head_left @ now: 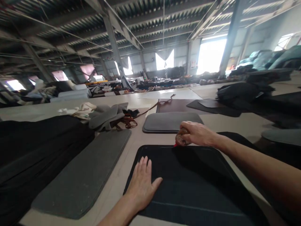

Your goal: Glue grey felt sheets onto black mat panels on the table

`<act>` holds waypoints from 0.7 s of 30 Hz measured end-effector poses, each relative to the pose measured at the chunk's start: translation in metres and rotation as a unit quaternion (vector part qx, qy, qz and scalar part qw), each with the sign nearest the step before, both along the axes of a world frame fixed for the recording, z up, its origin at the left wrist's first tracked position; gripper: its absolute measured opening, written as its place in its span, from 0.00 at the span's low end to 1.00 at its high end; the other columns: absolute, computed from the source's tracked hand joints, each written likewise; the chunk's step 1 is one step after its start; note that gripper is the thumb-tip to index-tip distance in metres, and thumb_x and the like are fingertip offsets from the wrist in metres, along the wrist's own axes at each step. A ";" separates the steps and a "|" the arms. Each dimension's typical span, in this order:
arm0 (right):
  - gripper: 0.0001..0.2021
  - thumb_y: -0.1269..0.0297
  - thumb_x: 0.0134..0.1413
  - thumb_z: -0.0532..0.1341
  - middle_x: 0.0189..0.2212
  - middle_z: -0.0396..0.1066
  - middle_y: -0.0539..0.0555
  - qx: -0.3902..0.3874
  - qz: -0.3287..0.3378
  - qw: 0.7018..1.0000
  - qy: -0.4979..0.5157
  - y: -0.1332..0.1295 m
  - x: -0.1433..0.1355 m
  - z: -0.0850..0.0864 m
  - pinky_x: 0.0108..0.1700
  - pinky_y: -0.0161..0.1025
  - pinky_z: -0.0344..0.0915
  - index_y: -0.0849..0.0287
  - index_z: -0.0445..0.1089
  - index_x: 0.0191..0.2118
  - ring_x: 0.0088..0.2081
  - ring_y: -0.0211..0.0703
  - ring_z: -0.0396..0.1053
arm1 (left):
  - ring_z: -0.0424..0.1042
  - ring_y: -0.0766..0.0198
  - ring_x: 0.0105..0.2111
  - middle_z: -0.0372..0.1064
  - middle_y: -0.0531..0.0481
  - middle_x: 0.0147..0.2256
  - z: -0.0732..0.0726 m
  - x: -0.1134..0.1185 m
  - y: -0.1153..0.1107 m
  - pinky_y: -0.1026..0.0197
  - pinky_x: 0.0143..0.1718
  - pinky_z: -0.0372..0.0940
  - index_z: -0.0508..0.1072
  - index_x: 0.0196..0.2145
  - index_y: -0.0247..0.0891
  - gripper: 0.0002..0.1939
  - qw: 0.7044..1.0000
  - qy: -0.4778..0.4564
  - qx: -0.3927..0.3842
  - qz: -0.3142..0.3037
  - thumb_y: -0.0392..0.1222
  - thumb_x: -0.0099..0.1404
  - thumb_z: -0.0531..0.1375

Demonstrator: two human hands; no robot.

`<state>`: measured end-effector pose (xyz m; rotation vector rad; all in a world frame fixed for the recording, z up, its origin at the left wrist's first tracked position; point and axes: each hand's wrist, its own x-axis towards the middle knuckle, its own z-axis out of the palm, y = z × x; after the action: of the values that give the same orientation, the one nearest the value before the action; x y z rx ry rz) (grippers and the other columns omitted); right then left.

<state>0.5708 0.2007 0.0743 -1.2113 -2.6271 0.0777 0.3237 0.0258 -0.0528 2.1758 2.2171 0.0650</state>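
A person's two bare hands worked over a black panel that lay flat on a pale table, directly in front of them. The left hand, empty and spread flat, rested on the panel's left part. The right hand gripped a blotchy brown object, its red tip at the panel's far edge. Just beyond lay one grey pad; a larger slab lay to the left, beside black cloth. A thin brown strap trailed farther back.
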 end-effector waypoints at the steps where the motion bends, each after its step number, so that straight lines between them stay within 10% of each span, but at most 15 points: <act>1: 0.11 0.59 0.55 0.58 0.41 0.71 0.54 -0.001 -0.005 1.000 0.000 0.000 0.006 0.000 0.35 0.39 0.53 0.55 0.65 0.44 0.40 0.49 0.68 | 0.39 0.43 0.71 0.42 0.30 0.70 0.000 0.000 0.000 0.39 0.69 0.45 0.54 0.68 0.25 0.41 1.000 0.004 0.000 0.001 0.62 0.71 0.48; 21: 0.17 0.50 0.55 0.58 0.40 0.73 0.55 -0.044 -0.163 0.985 0.036 -0.021 0.132 -0.003 0.38 0.43 0.62 0.55 0.70 0.45 0.39 0.52 0.70 | 0.46 0.43 0.70 0.50 0.31 0.69 -0.017 -0.010 0.001 0.39 0.68 0.50 0.59 0.66 0.28 0.39 0.997 -0.008 0.078 -0.022 0.63 0.70 0.49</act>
<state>0.7025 0.1793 0.0708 -1.6189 -2.3511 0.1749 0.3136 0.0272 -0.0701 2.2914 2.2242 0.2600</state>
